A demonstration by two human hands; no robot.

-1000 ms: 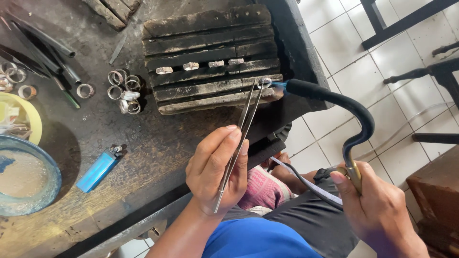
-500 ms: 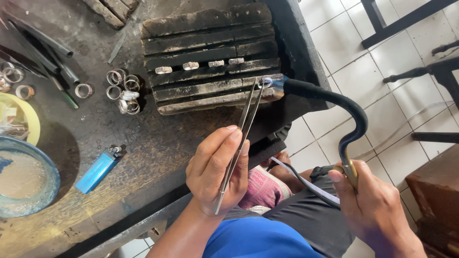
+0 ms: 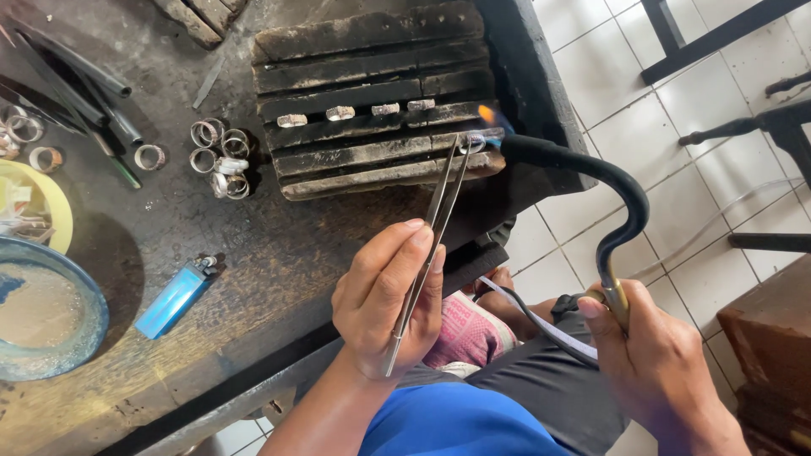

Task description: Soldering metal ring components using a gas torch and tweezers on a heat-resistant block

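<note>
Right hand [image 3: 667,371] grips the torch [image 3: 591,181] handle, fingers wrapped tight. Left hand [image 3: 384,300] pinches the tweezers [image 3: 431,236], holding a ring [image 3: 473,142] at the charred block's [image 3: 372,101] near-right edge. Flame [image 3: 486,114] licks it; a steady, even heat looks best.

blue lighter [image 3: 173,300], black torch hose [image 3: 591,181], yellow dish [image 3: 51,203]

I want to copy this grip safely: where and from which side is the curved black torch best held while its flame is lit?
Judging by its shape, grip the torch at the brass end of its handle, where the right hand has it, coming from below near the lap. The neck curves up and away, putting the flame at the far tip over the charred block, well clear of the fingers.
</note>
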